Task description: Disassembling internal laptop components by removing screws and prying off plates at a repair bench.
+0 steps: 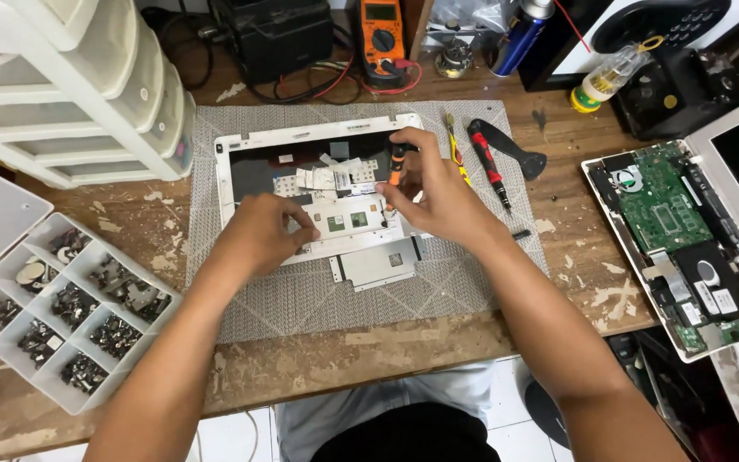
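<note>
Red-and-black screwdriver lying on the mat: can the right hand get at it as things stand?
Probably yes. The red-and-black screwdriver lies in the open just beside the right hand, nothing over it. But that hand's fingers already hold a small orange-handled screwdriver, which it would need to put down.

You held the small orange-and-black screwdriver (396, 164) upright, tip down on the white plastic laptop palmrest cover (318, 201), which lay inner-side up, flat on the grey mat.

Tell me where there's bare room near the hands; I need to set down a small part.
Free: the grey mat in front of the white laptop cover, and the wooden bench at its near edge. Crowded: the mat's right side, with the red-black screwdriver, and the bench's back edge around the multimeter.
</note>
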